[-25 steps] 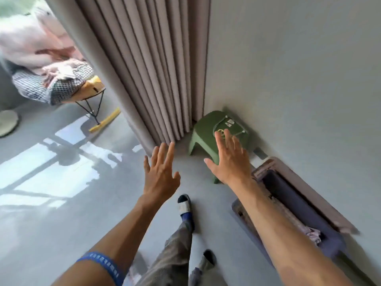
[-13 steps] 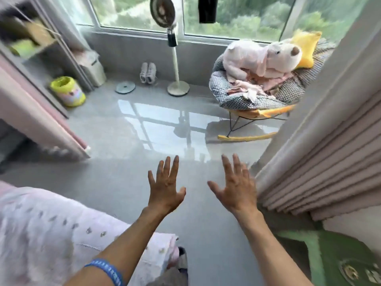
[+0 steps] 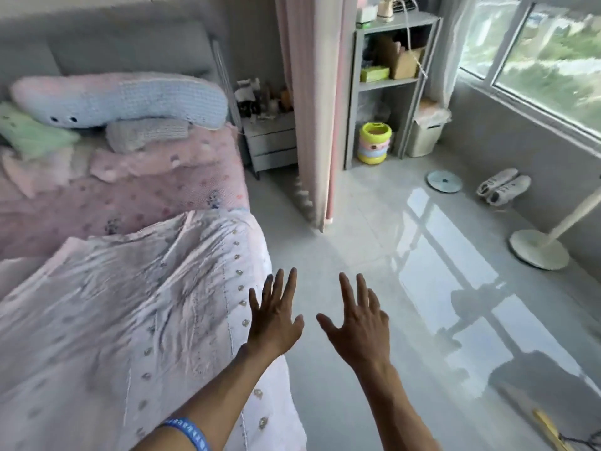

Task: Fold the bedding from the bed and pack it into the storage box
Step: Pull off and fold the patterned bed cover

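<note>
At the bed's near right edge, left hand point(image 3: 274, 315) and right hand point(image 3: 359, 323) hover spread, holding nothing; the rumpled quilt point(image 3: 136, 304) overhangs, could slide floorward if grabbed one-sided

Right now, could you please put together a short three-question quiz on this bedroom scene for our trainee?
1. True or false: the left hand is gripping the pale quilt on the bed.
2. Which stands on the floor right beside the grey shelf unit? A) a green stool B) a yellow-topped stack of coloured rings C) a rocking chair
3. Fill in: the pair of white sneakers lies on the floor below the ____.

Key
1. False: both it and the right hand are held out with fingers spread, holding nothing.
2. B
3. window
</note>
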